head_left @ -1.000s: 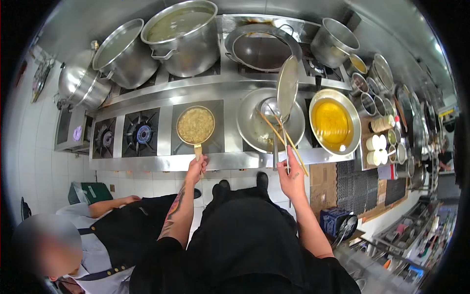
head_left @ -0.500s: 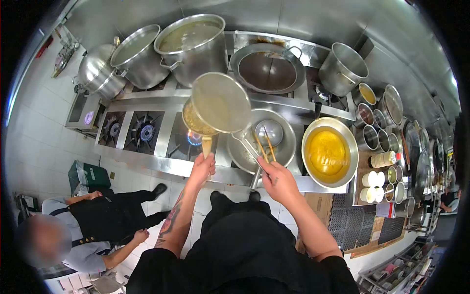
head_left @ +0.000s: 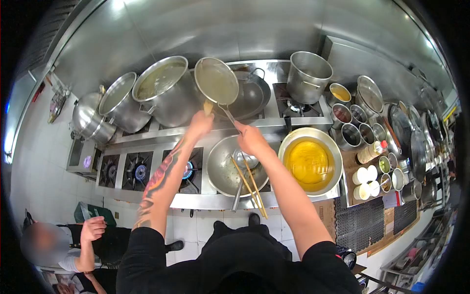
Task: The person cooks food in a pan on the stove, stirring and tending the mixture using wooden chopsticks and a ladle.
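Observation:
My left hand (head_left: 200,123) is closed round the light-coloured handle (head_left: 208,107) of the small pan, whose body is hidden behind the strainer. My right hand (head_left: 252,139) grips the handle of the round mesh strainer (head_left: 216,81), raised at the back of the stove beside a large stock pot (head_left: 164,90). Behind and to the right of the strainer lies a dark wok (head_left: 252,95). Below my hands, a steel wok (head_left: 220,169) holds a ladle (head_left: 238,188) and a pair of wooden chopsticks (head_left: 254,192). The pan's contents cannot be seen.
A bowl of yellow oil (head_left: 309,164) stands right of the steel wok. A lit burner (head_left: 188,170) is under my left forearm. Another tall pot (head_left: 309,76) stands at the back right, near several small containers (head_left: 350,136). A co-worker's hand (head_left: 93,229) is raised at the lower left.
The small pan and strainer have moved from over the front burners to the back of the stove. The chopsticks now lie in the steel wok, out of my right hand. The co-worker's hand has risen.

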{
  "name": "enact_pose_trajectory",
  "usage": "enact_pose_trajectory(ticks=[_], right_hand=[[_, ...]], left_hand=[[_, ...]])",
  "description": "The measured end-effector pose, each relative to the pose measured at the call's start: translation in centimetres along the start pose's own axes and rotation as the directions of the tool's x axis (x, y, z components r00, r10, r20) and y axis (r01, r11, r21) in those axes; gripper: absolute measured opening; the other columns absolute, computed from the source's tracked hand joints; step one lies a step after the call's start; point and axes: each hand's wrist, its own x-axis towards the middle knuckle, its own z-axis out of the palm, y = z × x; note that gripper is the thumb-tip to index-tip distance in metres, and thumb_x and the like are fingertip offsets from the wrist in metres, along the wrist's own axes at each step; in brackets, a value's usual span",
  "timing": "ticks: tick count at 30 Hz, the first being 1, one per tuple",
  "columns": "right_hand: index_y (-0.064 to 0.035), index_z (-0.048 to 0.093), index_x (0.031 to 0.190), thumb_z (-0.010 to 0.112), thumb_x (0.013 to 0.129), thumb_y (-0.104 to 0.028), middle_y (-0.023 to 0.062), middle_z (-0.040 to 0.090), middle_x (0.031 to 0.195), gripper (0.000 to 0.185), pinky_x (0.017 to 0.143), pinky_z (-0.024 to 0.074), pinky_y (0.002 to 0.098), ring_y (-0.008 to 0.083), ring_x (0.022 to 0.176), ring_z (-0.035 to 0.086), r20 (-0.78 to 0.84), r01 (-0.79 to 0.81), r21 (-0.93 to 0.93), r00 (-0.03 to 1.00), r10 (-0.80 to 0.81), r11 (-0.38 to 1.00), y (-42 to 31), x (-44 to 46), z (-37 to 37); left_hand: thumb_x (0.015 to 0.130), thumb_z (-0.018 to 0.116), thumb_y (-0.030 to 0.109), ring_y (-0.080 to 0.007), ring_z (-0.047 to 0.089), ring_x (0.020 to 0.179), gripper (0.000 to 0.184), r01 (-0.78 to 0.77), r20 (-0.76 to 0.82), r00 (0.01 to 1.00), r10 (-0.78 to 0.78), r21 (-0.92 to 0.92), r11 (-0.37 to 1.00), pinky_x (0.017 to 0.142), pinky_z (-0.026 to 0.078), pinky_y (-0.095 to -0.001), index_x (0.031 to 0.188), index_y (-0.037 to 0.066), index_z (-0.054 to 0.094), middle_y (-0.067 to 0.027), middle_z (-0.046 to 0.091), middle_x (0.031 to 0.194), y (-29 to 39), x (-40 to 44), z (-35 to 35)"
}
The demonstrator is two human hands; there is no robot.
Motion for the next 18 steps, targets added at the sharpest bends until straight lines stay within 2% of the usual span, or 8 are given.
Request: enact_pose_trajectory(ticks=[1,3,4,7,8,11,13,18], right_hand=[[-0.0057,0.054,0.147,0.055,0.088,-0.004,0.0306,0.068,0.117,0.059,0.096,0.0538,0.0454,0.0439,0.108,0.068,-0.039,-0.022,0.081,0.999,0.026,0.996,0.9,0.9,0.8],[-0.006,0.054,0.147,0.054,0.088,-0.004,0.0304,0.068,0.119,0.059,0.098,0.053,0.0434,0.0428,0.111,0.068,-0.073,-0.029,0.189,0.996,0.043,0.981,2.6,2.0,3.0],[-0.0062,0.054,0.148,0.054,0.089,-0.005,0.0302,0.068,0.12,0.059,0.099,0.0522,0.0413,0.0417,0.113,0.068,-0.097,-0.028,0.29,0.994,0.059,0.957,2.7,1.9,3.6],[-0.0056,0.053,0.149,0.054,0.09,-0.006,0.0302,0.067,0.124,0.059,0.101,0.0505,0.0383,0.0405,0.118,0.067,-0.109,-0.071,0.414,0.986,0.127,0.907,2.8,1.1,4.8],[-0.0016,0.052,0.148,0.053,0.091,-0.005,0.0311,0.066,0.127,0.057,0.103,0.0494,0.0393,0.0404,0.123,0.064,-0.206,0.02,0.502,0.974,0.097,0.865,4.0,1.3,6.8],[0.0023,0.052,0.147,0.052,0.09,-0.004,0.0315,0.064,0.13,0.057,0.106,0.048,0.0395,0.0395,0.125,0.063,-0.189,-0.023,0.531,0.971,0.145,0.847,3.5,0.0,6.2],[0.003,0.051,0.147,0.052,0.09,-0.004,0.0317,0.064,0.131,0.057,0.107,0.0474,0.0396,0.0396,0.126,0.063,-0.199,-0.018,0.54,0.969,0.149,0.842,3.8,-0.1,6.5],[0.0034,0.049,0.149,0.051,0.09,-0.003,0.032,0.061,0.136,0.059,0.109,0.0458,0.0383,0.0387,0.13,0.06,-0.216,-0.007,0.566,0.964,0.156,0.825,3.8,0.3,7.5]], left_hand=[[0.099,0.058,0.024,-0.02,0.055,0.054,0.032,-0.007,0.007,1.0,0.007,0.009,1.0,0.048,0.04,-0.0389,0.074,0.005,0.057,-0.0068,0.056,0.061,1.9,0.2,-0.2],[0.095,0.061,0.03,-0.0362,0.07,0.071,0.037,-0.136,-0.033,0.985,0.167,0.438,0.889,0.065,0.051,-0.0481,0.082,-0.005,0.068,-0.0224,0.069,0.074,5.5,0.5,0.0],[0.091,0.062,0.029,-0.0462,0.071,0.093,0.039,-0.07,-0.024,0.995,0.094,0.499,0.864,0.084,0.053,-0.0527,0.093,-0.009,0.072,-0.0321,0.07,0.091,6.9,0.9,0.5],[0.09,0.061,0.025,-0.0477,0.069,0.1,0.037,-0.152,0.058,0.987,0.15,0.641,0.753,0.088,0.053,-0.0542,0.094,-0.01,0.072,-0.0353,0.069,0.096,7.9,2.0,1.7],[0.09,0.061,0.025,-0.0477,0.069,0.1,0.037,-0.158,0.066,0.986,0.151,0.644,0.749,0.088,0.053,-0.0542,0.094,-0.01,0.072,-0.0353,0.069,0.096,8.2,2.0,2.1],[0.089,0.06,0.022,-0.048,0.069,0.099,0.037,-0.212,0.107,0.976,0.189,0.671,0.711,0.089,0.054,-0.0533,0.093,-0.013,0.071,-0.0362,0.068,0.096,9.3,1.5,3.3],[0.089,0.061,0.021,-0.0491,0.069,0.1,0.037,-0.171,0.098,0.985,0.141,0.659,0.733,0.089,0.054,-0.0526,0.093,-0.014,0.07,-0.0367,0.068,0.098,9.4,1.6,3.7],[0.09,0.062,0.019,-0.0496,0.068,0.1,0.033,-0.212,0.104,0.976,0.192,0.661,0.72,0.089,0.055,-0.0529,0.094,-0.013,0.07,-0.036,0.069,0.1,11.2,0.7,3.6]])
